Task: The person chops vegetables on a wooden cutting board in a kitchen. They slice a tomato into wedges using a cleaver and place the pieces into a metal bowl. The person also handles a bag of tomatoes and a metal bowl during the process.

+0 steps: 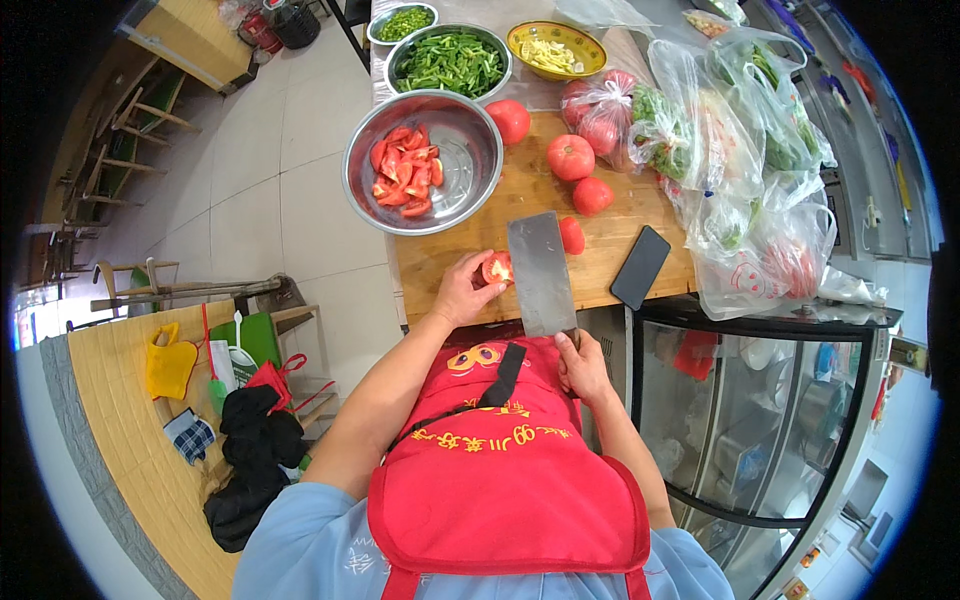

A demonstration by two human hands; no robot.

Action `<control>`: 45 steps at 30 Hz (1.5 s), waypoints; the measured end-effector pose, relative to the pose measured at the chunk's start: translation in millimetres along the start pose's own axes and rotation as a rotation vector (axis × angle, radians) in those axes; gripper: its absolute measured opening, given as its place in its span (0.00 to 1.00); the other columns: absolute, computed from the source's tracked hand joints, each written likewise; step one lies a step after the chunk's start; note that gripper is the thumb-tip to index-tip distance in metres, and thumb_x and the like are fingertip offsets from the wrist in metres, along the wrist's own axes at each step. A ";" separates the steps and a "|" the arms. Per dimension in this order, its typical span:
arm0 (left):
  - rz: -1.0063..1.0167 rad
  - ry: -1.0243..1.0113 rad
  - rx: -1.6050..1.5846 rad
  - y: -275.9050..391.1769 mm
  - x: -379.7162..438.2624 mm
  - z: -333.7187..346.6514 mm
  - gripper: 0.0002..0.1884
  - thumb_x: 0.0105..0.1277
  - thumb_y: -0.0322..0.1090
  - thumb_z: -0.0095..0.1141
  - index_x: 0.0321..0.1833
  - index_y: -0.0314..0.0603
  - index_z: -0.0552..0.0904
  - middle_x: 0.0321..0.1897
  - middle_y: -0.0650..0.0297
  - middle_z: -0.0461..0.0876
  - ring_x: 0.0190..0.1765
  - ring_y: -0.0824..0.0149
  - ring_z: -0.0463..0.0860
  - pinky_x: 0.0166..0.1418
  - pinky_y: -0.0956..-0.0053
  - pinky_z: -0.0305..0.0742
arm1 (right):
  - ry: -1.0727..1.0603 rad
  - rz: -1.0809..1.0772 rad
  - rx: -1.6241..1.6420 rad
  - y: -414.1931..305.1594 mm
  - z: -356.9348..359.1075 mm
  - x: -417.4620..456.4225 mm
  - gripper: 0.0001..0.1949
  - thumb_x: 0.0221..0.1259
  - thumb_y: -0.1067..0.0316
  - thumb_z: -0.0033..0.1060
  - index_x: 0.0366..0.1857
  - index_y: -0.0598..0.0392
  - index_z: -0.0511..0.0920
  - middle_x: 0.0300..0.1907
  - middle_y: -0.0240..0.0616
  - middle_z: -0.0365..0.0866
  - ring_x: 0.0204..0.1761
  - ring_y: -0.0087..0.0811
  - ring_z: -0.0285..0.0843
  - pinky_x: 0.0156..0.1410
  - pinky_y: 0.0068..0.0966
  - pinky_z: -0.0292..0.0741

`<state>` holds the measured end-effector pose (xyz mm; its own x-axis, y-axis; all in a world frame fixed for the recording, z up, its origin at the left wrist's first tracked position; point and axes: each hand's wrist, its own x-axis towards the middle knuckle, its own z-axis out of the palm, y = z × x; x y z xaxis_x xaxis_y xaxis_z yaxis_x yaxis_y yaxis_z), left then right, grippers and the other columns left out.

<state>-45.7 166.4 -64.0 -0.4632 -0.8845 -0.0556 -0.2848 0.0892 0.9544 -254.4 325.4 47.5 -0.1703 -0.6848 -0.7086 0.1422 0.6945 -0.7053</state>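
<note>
My left hand [466,291] grips a cut tomato piece [497,268] near the front edge of the wooden cutting board [450,259], its pale inner flesh facing up. In my right hand [583,366] is the handle of a broad Chinese cleaver [541,274]. The blade lies just right of the held tomato, its flat side towards me. Partly behind the blade, on its right, sits another tomato piece [572,235]. Several whole tomatoes [570,157] rest farther back on the board. Tomato wedges [406,171] are heaped in the left part of a steel bowl [471,161].
Behind the steel bowl stand a bowl of chopped green vegetables [450,64] and a yellow bowl of sliced pale pieces [556,51]. Right of the cleaver lies a black phone [640,267]. Plastic bags of vegetables [727,142] crowd the right side, above a glass-fronted cabinet [742,420].
</note>
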 end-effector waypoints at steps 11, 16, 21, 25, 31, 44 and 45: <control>-0.071 -0.003 -0.168 -3.2 3.0 0.4 0.32 0.54 0.32 0.77 0.62 0.29 0.78 0.52 0.57 0.81 0.50 0.67 0.84 0.55 0.74 0.81 | 0.082 -0.107 -0.246 34.5 -2.6 8.9 0.16 0.75 0.56 0.57 0.41 0.62 0.76 0.19 0.34 0.76 0.20 0.25 0.72 0.28 0.30 0.71; -0.147 0.005 -0.313 -1.9 2.1 1.8 0.32 0.53 0.30 0.77 0.62 0.28 0.79 0.52 0.59 0.80 0.50 0.68 0.84 0.55 0.75 0.81 | -0.078 0.050 0.079 16.1 -1.4 5.7 0.13 0.77 0.57 0.54 0.40 0.56 0.71 0.16 0.31 0.67 0.14 0.25 0.62 0.19 0.28 0.63; -0.196 -0.039 -0.275 -1.3 3.0 0.6 0.33 0.57 0.22 0.73 0.67 0.29 0.75 0.56 0.60 0.80 0.51 0.67 0.85 0.53 0.75 0.83 | -0.145 0.095 0.199 16.7 -3.9 8.9 0.12 0.77 0.58 0.53 0.38 0.53 0.68 0.16 0.29 0.64 0.12 0.23 0.58 0.16 0.26 0.61; -0.190 -0.057 -0.287 -1.3 3.6 1.0 0.32 0.57 0.22 0.73 0.66 0.29 0.75 0.58 0.59 0.79 0.53 0.67 0.85 0.55 0.74 0.83 | -0.051 -0.024 -0.111 16.2 -10.5 9.7 0.14 0.75 0.56 0.56 0.37 0.57 0.72 0.18 0.37 0.71 0.18 0.29 0.69 0.24 0.32 0.70; -0.182 -0.067 -0.179 -4.6 5.1 -0.1 0.33 0.56 0.23 0.74 0.66 0.29 0.75 0.59 0.59 0.79 0.56 0.66 0.84 0.60 0.73 0.80 | 0.179 -0.271 -0.618 15.1 -14.0 -1.6 0.20 0.72 0.52 0.58 0.37 0.64 0.77 0.27 0.50 0.83 0.34 0.46 0.83 0.45 0.41 0.76; 0.005 0.022 0.271 36.4 3.5 -5.1 0.27 0.53 0.43 0.75 0.52 0.31 0.85 0.56 0.49 0.79 0.52 0.52 0.84 0.59 0.64 0.79 | -0.177 0.128 0.203 -2.7 -14.9 1.5 0.12 0.78 0.58 0.52 0.36 0.52 0.68 0.18 0.29 0.65 0.13 0.21 0.57 0.17 0.25 0.61; 0.005 0.016 0.373 49.2 2.0 -6.8 0.27 0.54 0.45 0.74 0.49 0.29 0.86 0.56 0.46 0.78 0.53 0.50 0.83 0.60 0.63 0.79 | -0.176 0.124 0.196 -3.8 -17.0 0.4 0.12 0.78 0.57 0.52 0.37 0.52 0.68 0.18 0.29 0.65 0.13 0.21 0.58 0.17 0.25 0.61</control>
<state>-55.0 165.9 -15.1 -0.4529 -0.8905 -0.0434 -0.5698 0.2517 0.7823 -271.6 326.3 50.2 0.0299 -0.6370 -0.7703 0.3402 0.7311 -0.5914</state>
